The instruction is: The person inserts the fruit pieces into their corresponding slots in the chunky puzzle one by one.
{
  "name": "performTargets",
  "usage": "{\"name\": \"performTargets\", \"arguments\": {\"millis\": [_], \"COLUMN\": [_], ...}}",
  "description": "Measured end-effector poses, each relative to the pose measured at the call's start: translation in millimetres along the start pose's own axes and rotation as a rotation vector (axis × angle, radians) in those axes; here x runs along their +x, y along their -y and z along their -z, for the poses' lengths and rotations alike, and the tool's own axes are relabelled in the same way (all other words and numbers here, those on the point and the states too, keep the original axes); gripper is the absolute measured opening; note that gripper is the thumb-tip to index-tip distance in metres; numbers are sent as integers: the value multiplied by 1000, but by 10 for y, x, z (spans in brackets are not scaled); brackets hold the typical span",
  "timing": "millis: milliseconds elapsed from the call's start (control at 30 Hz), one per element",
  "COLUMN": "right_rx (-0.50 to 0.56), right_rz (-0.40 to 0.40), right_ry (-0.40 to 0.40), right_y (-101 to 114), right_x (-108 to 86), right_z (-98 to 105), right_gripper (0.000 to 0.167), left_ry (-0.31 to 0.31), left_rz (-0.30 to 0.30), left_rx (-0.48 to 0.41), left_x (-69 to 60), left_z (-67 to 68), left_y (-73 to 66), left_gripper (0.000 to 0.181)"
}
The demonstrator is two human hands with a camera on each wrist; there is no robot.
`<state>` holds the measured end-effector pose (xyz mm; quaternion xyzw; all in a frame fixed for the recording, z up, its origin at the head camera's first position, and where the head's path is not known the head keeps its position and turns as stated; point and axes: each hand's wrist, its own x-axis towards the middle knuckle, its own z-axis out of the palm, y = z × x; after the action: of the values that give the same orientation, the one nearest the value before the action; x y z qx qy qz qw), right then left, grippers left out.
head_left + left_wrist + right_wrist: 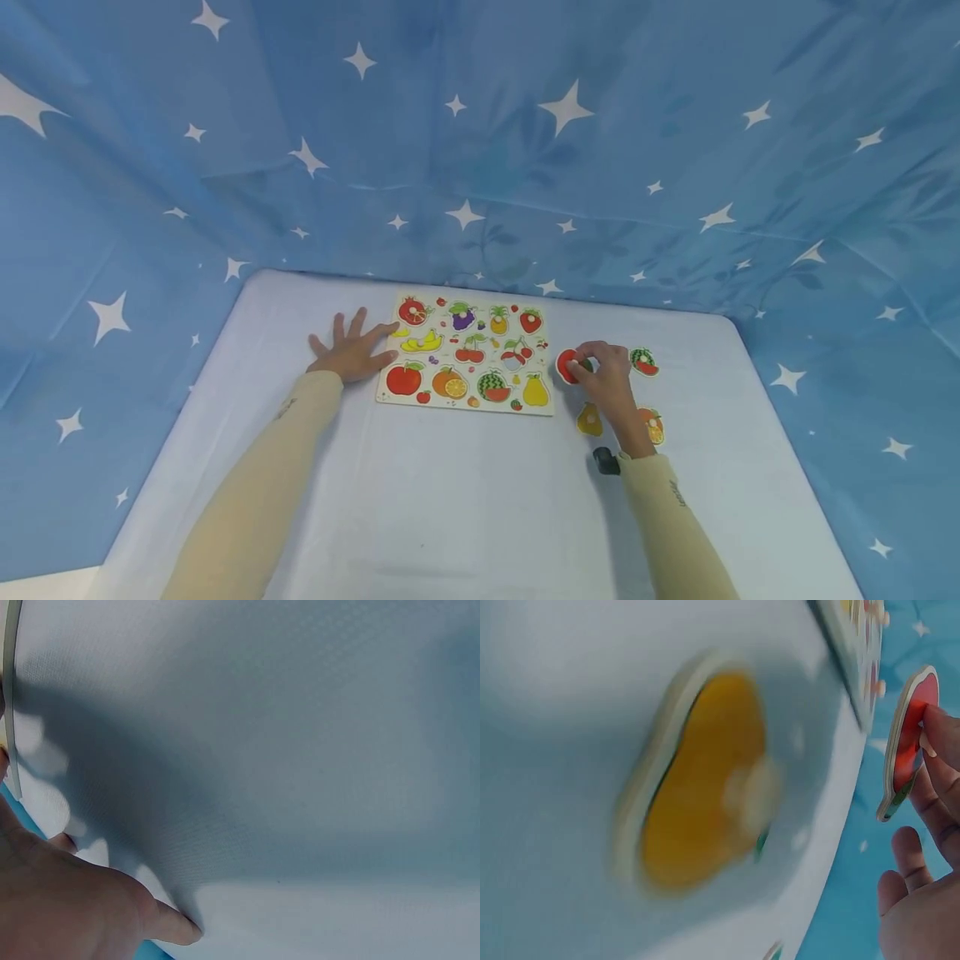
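A wooden fruit puzzle board (442, 402) lies on the white-covered table. Beside its left edge, my left hand (348, 354) rests with fingers spread, two of them touching the board; in the left wrist view part of this hand (75, 907) shows on the cloth. To the right of the board, my right hand (609, 379) pinches a red fruit puzzle piece (566, 367) with a green leaf, apple-like. The right wrist view shows this piece (910, 735) tilted, with thumb and fingertips at its small knob. A yellow pear piece (588, 420) lies below that hand.
A watermelon piece (644, 362) and an orange piece (654, 426), partly behind the right wrist, lie on the right side of the table. A dark object (604, 461) shows at the right cuff. Blue star-patterned cloth (465, 150) surrounds the table's back and sides.
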<state>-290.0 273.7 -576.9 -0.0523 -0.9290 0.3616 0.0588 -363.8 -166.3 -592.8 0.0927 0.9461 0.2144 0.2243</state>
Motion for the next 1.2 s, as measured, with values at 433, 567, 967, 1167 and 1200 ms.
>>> {"name": "performTargets", "arguments": {"millis": [433,567,967,1167,1200], "right_rx": [83,104,144,149,147], "right_rz": [256,285,350,372,391], "right_ry": [65,85,159,215,220], "right_y": [430,561,884,1079,1109], "right_x": [168,203,183,156,147], "right_z": [-442,-545,-849,-1055,-1095], "right_gripper": [16,17,16,12,12], "left_ry": [2,5,-10,-3,-1], "left_rz": [17,16,7,16,17], "left_rx": [10,14,16,17,18], "left_x": [33,12,-60,-17,-11], "left_z": [3,19,37,10,9], "left_y": [14,-6,-82,-33,-28], "left_gripper": [72,72,69,69,69]}}
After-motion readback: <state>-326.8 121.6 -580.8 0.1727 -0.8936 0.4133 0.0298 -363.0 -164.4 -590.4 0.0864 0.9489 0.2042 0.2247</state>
